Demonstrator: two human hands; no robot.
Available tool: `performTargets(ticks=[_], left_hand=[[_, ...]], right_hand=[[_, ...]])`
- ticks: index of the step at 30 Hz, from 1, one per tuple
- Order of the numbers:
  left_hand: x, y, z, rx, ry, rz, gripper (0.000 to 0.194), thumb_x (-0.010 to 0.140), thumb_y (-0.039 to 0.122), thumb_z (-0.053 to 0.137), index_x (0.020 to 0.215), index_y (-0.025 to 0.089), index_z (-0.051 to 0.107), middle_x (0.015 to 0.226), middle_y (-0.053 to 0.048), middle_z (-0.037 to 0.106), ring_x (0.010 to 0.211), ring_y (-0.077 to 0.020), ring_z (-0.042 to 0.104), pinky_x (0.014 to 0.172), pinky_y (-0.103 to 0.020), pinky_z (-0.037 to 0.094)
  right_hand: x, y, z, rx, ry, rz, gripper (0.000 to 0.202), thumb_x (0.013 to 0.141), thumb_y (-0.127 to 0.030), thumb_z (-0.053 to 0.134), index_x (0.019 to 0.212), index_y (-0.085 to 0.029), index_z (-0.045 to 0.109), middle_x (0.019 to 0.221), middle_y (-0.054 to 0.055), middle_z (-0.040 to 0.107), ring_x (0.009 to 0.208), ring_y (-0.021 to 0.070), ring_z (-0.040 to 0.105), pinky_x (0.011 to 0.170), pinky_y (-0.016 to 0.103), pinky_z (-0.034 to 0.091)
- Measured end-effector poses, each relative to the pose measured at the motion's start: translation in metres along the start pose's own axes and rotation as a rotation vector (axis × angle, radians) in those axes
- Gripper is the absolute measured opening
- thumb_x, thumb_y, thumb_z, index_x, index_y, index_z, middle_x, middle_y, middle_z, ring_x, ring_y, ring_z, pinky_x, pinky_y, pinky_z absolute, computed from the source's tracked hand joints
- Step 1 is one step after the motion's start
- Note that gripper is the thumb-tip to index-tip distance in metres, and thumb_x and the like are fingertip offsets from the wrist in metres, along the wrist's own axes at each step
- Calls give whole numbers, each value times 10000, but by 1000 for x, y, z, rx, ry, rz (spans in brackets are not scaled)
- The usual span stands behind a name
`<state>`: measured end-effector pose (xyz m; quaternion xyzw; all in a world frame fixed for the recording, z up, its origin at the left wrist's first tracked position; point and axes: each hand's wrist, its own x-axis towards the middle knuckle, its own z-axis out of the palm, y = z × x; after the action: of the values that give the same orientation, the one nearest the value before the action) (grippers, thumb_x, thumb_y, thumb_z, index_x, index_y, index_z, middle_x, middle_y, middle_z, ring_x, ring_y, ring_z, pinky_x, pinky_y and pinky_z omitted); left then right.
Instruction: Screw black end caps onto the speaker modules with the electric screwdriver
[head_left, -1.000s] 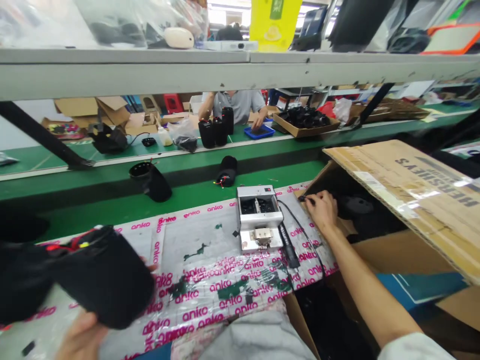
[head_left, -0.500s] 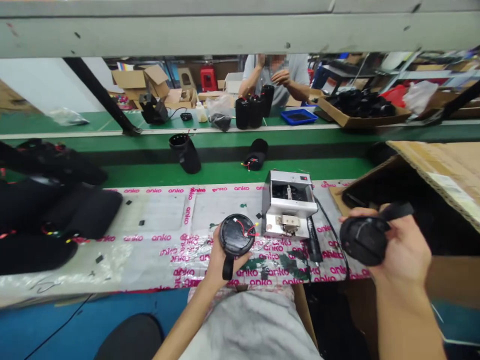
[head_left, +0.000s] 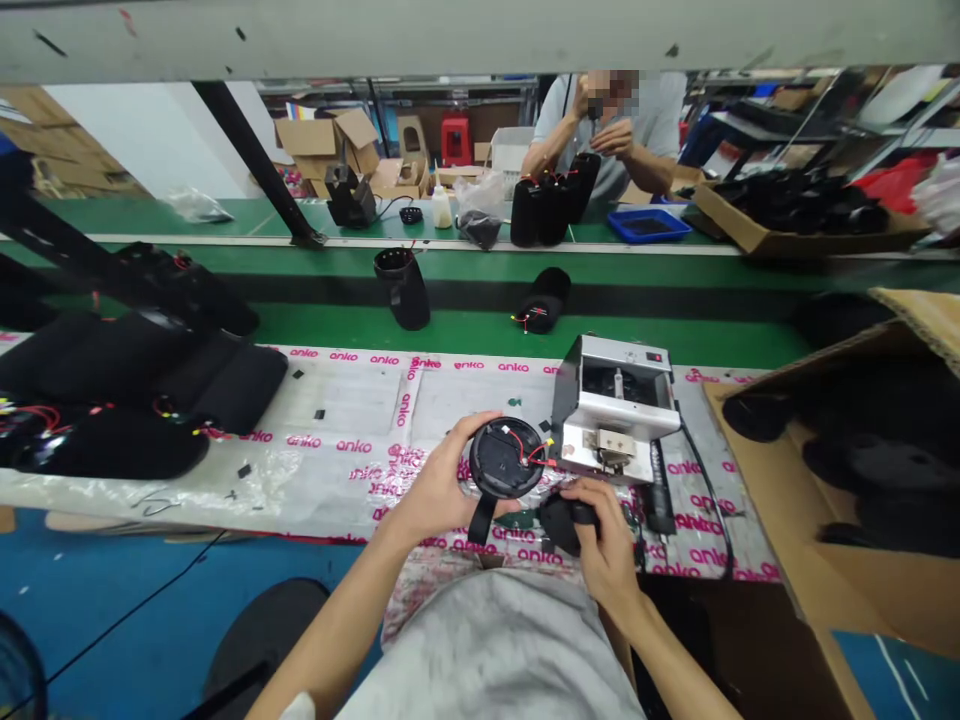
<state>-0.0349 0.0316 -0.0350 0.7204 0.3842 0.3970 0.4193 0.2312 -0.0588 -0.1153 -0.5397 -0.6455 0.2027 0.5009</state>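
Note:
My left hand (head_left: 444,485) is wrapped round a black cylinder (head_left: 507,462), its round open end facing up. Red wires with small white and yellow connectors lie across that end, and a short black strap hangs from the near side. Just to the right, my right hand (head_left: 609,540) grips a black round part (head_left: 559,522), low over the table and close beside the cylinder. Its fingers cover part of it. Behind both hands stands a silver tabletop machine (head_left: 611,410) with a cable at its right side.
Several black cylinders (head_left: 232,385) lie at the left. Two more, one upright (head_left: 403,290) and one lying (head_left: 546,298), rest on the green surface. A cardboard box (head_left: 787,560) with black parts stands at the right. Across the bench a person works beside a blue tray (head_left: 649,225).
My right hand has come left from the cardboard box with the black round part, down beside the cylinder. My left hand still holds the cylinder. The view has shifted.

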Motion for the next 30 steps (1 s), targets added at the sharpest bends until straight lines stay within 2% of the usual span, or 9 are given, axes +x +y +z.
performTargets(ticks=[5,9,12,16,20,23,26,28,30], left_hand=[[-13,-10,7,48,55,59,1077,724,502,1059,1615,270,498,1605,-179,636,1488,-388,650,1276,-499,525],[-21,-9,10,112,79,110,1119,745,510,1045,1657,288,435,1611,-177,624,1494,-378,648,1272,-494,534],[-24,-10,13,156,160,108,1107,734,507,1052,1638,280,456,1563,-169,652,1447,-377,681,1240,-498,563],[-27,-15,13,171,269,30,1089,674,535,1071,1581,242,545,1526,-180,677,1417,-400,695,1230,-525,568],[-30,-5,-3,99,368,-75,1135,618,604,1074,1565,212,587,1503,-177,702,1374,-400,724,1195,-502,598],[-35,16,-28,127,490,-26,1134,575,606,1087,1535,210,631,1411,-132,765,1240,-356,789,1067,-430,675],[-44,35,-60,252,592,84,1135,521,662,1078,1495,227,689,1360,-106,795,1165,-350,809,1065,-452,690],[-51,42,-75,320,583,117,1200,462,703,1070,1510,256,691,1373,-102,795,1180,-383,800,1137,-527,661],[-57,44,-79,298,489,136,1247,390,689,1083,1507,292,697,1358,-98,804,1180,-423,796,1140,-589,657]], right_hand=[[-8,14,-14,-155,-69,95,293,1125,-273,495,1359,-253,671,1323,123,714,1258,303,701,1095,521,577],[-13,13,-36,-215,-209,108,541,1075,-192,453,1607,-271,514,1557,146,636,1454,323,629,1225,601,531],[-14,6,-49,-255,-362,77,794,948,-150,566,1711,-301,402,1707,136,529,1578,353,540,1275,621,519],[-10,-6,-48,-333,-479,9,871,861,-159,729,1681,-315,481,1606,163,610,1483,419,615,1197,677,580],[-1,-15,-16,-272,-466,25,785,910,-274,807,1645,-295,534,1506,176,693,1374,430,700,1143,690,620],[16,-21,33,-210,-429,73,802,932,-313,816,1670,-253,507,1544,221,667,1419,470,674,1179,735,583],[40,-29,86,-116,-411,112,820,992,-300,764,1731,-225,415,1700,231,532,1590,415,548,1318,636,500],[54,-36,107,-49,-438,122,851,985,-274,769,1744,-194,393,1805,234,388,1676,400,436,1356,599,459],[63,-44,106,15,-469,130,830,979,-235,760,1734,-188,419,1845,220,319,1705,381,388,1369,586,433]])
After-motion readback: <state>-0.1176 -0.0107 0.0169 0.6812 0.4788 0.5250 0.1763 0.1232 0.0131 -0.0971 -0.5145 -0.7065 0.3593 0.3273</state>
